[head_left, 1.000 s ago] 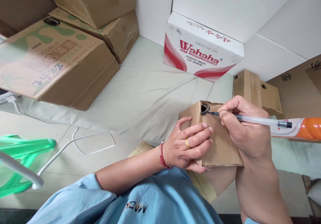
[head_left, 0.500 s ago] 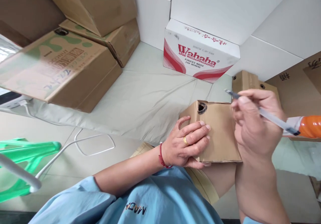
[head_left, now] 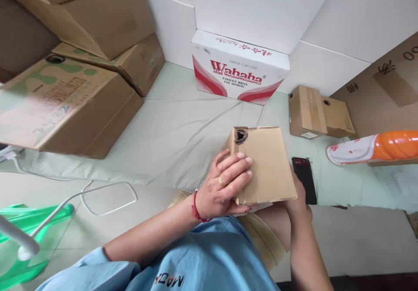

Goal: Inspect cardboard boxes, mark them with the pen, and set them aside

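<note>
A small brown cardboard box (head_left: 269, 169) rests over my lap, with a dark-edged hole in its top left corner. My left hand (head_left: 228, 184), wearing a gold ring, grips its left side, the fingers lying over the upper face and the thumb at the near edge. Against the box's right side is my right hand (head_left: 298, 193); the box hides its fingers, so whatever they hold cannot be seen. A black phone (head_left: 305, 180) lies just right of that hand.
A white and red Wahaha carton (head_left: 240, 71) stands by the wall. Small brown boxes (head_left: 307, 112) and an orange-and-white bottle (head_left: 375, 147) are to the right. Larger cartons (head_left: 94, 108) are stacked left. A green plastic stool (head_left: 35, 234) and white cable (head_left: 127, 184) are lower left.
My right hand, which held a slim pen-like tool above the box, has dropped to the box's right side, and the tool is out of sight. The view has shifted right; my left hand keeps its grip.
</note>
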Tool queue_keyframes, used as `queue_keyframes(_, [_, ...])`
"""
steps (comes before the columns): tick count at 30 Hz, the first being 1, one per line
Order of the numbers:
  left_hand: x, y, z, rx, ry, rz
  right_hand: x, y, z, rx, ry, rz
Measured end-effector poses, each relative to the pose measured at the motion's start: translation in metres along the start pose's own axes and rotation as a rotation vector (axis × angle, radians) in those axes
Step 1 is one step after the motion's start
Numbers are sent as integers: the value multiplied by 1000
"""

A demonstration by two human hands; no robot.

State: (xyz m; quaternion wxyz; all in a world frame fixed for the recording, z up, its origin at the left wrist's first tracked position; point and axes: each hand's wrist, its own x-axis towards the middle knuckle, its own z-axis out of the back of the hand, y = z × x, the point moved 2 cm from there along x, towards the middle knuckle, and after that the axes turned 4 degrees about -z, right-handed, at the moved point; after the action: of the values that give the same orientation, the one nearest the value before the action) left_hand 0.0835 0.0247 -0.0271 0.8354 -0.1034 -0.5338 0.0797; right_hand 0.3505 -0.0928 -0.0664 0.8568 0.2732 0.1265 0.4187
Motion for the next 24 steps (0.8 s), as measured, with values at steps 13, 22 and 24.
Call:
queue_keyframes(13, [-3, 1, -7, 40, -46, 0, -18, -78, 19, -384, -103, -509])
queue_keyframes(22, [-3, -4, -4, -35, -31, 31, -2, -68, 33, -303, -88, -570])
queue_keyframes(24, [-8, -6, 1, -91, -20, 95, -10, -59, 41, -234, -148, -536])
